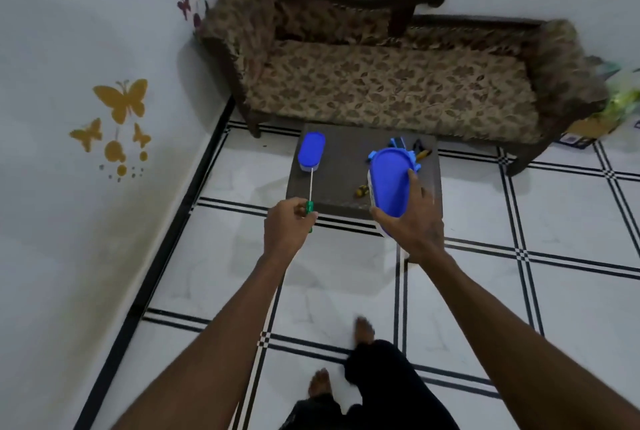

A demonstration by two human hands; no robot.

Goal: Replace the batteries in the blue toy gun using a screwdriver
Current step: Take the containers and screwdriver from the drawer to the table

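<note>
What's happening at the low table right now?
A person stands over the low table. The left hand holds a green-handled screwdriver, its tip pointing toward a blue-lidded container on the table. The right hand holds a second blue-lidded container above the table. The blue toy gun lies behind it, mostly hidden.

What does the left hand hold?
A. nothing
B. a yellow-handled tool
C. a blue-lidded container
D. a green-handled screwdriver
D: the left hand grips the green-handled screwdriver with a thin metal shaft; the blue-lidded plastic container is in the right hand.
</note>
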